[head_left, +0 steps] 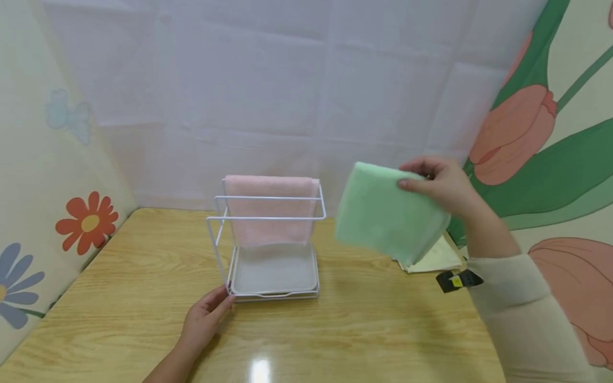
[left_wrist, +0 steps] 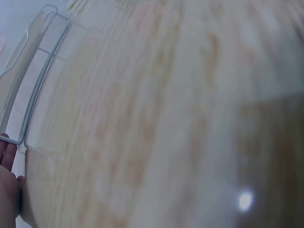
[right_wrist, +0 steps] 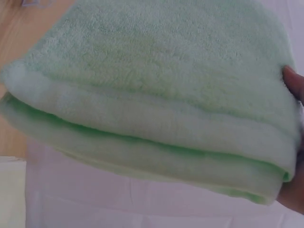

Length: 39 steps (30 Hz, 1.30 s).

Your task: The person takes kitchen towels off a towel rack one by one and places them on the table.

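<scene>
My right hand (head_left: 442,186) pinches a folded light green towel (head_left: 388,213) by its upper edge, and the towel hangs above the table. In the right wrist view the green towel (right_wrist: 171,71) fills most of the picture, its folded layers showing. My left hand (head_left: 203,318) holds the front left corner of a white wire rack (head_left: 268,218) between thumb and fingers. Over the rack's rear bar hangs a pink towel (head_left: 270,226). A pale tray (head_left: 275,271) sits in the rack's base. The left wrist view catches only part of the left hand (left_wrist: 8,185) at the rack's corner.
A folded pale yellow cloth (head_left: 438,256) lies on the wooden table (head_left: 359,319) to the right, partly behind the green towel. A white sheet (head_left: 258,96) hangs at the back. Flower-patterned panels (head_left: 91,223) stand on both sides.
</scene>
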{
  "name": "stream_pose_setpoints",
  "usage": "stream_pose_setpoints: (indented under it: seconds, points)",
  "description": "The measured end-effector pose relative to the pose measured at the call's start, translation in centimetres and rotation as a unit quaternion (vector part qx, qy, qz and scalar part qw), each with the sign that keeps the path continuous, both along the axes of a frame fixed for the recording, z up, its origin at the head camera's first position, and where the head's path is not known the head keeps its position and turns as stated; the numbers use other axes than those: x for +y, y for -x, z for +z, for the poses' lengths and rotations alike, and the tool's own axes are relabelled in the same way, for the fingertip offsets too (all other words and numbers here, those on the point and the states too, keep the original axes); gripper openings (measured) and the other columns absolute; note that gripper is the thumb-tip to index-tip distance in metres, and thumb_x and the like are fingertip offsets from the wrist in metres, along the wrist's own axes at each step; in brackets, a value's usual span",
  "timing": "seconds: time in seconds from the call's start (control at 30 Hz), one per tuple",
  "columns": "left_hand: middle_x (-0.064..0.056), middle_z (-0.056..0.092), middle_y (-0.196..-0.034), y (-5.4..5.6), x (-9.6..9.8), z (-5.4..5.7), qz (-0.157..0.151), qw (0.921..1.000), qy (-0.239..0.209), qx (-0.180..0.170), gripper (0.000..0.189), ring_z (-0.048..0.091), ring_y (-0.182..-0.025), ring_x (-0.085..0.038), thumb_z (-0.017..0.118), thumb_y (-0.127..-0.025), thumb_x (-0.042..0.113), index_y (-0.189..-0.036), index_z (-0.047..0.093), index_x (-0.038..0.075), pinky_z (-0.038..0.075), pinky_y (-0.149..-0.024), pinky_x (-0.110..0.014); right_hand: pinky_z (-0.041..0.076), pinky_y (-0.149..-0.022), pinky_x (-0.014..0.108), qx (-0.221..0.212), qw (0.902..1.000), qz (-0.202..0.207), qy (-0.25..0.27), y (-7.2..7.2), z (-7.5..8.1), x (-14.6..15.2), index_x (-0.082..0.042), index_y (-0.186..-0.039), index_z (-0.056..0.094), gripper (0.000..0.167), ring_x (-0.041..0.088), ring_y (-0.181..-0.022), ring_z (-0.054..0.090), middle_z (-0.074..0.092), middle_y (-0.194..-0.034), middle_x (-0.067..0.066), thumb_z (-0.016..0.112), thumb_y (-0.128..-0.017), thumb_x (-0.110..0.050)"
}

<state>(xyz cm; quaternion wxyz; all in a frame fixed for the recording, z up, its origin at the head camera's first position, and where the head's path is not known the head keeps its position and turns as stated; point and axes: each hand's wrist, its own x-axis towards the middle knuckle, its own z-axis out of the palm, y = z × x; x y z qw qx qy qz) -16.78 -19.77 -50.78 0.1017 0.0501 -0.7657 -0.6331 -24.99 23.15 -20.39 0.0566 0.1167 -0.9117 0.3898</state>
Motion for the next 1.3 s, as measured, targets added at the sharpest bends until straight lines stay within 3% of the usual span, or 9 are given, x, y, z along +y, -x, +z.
stream_pose_setpoints:
  seconds: [0.3,0.53,0.77,1.0,1.3]
  points:
    - [0.036,0.059,-0.095,0.1,0.2,0.2,-0.004,1.0000,-0.004,0.004,0.043,0.058,-0.091,0.016,0.067,-0.094,0.015,-0.128,0.058,-0.009,0.053,-0.078,-0.009,0.054,-0.064,0.025,-0.027,0.9991,0.019,0.028,0.4,-4.2,0.0,-0.004,-0.117,0.067,0.038,0.008,-0.075,0.059,0.064,-0.086,-0.013,0.075,-0.088,-0.028]
    - [0.036,0.059,-0.094,0.0,0.2,0.4,-0.002,1.0000,0.005,-0.005,0.042,0.057,-0.091,0.016,0.066,-0.095,0.016,-0.128,0.058,-0.008,0.052,-0.078,-0.008,0.055,-0.064,0.025,-0.042,0.9978,0.028,0.042,0.4,-6.6,0.1,-0.004,-0.116,0.067,0.036,0.009,-0.075,0.060,0.066,-0.087,-0.013,0.076,-0.087,-0.025]
    - [0.016,0.067,-0.109,0.1,0.2,0.5,0.006,0.9999,0.009,-0.011,0.042,0.057,-0.092,0.015,0.067,-0.094,0.018,-0.128,0.059,-0.006,0.053,-0.079,-0.010,0.053,-0.066,0.026,-0.050,0.9976,0.028,0.039,-0.5,-8.3,0.2,-0.005,-0.115,0.068,0.036,0.012,-0.079,0.059,0.067,-0.092,-0.006,0.076,-0.087,-0.027]
    - [0.036,0.058,-0.094,-0.1,0.1,0.4,0.000,1.0000,0.001,-0.009,0.042,0.057,-0.091,0.016,0.066,-0.095,0.016,-0.128,0.058,-0.008,0.052,-0.079,-0.008,0.053,-0.063,0.028,-0.054,0.9972,0.035,0.037,-1.6,-10.3,0.5,-0.005,-0.110,0.066,0.033,0.012,-0.075,0.059,0.065,-0.091,-0.001,0.076,-0.087,-0.028]
    - [0.036,0.059,-0.093,-0.2,0.2,0.5,0.001,0.9999,-0.003,-0.012,0.043,0.057,-0.090,0.015,0.066,-0.094,0.016,-0.128,0.057,-0.008,0.053,-0.078,-0.009,0.050,-0.065,0.025,-0.062,0.9959,0.046,0.047,-3.3,-12.7,0.8,-0.001,-0.108,0.066,0.031,0.010,-0.076,0.056,0.064,-0.088,-0.002,0.075,-0.087,-0.022]
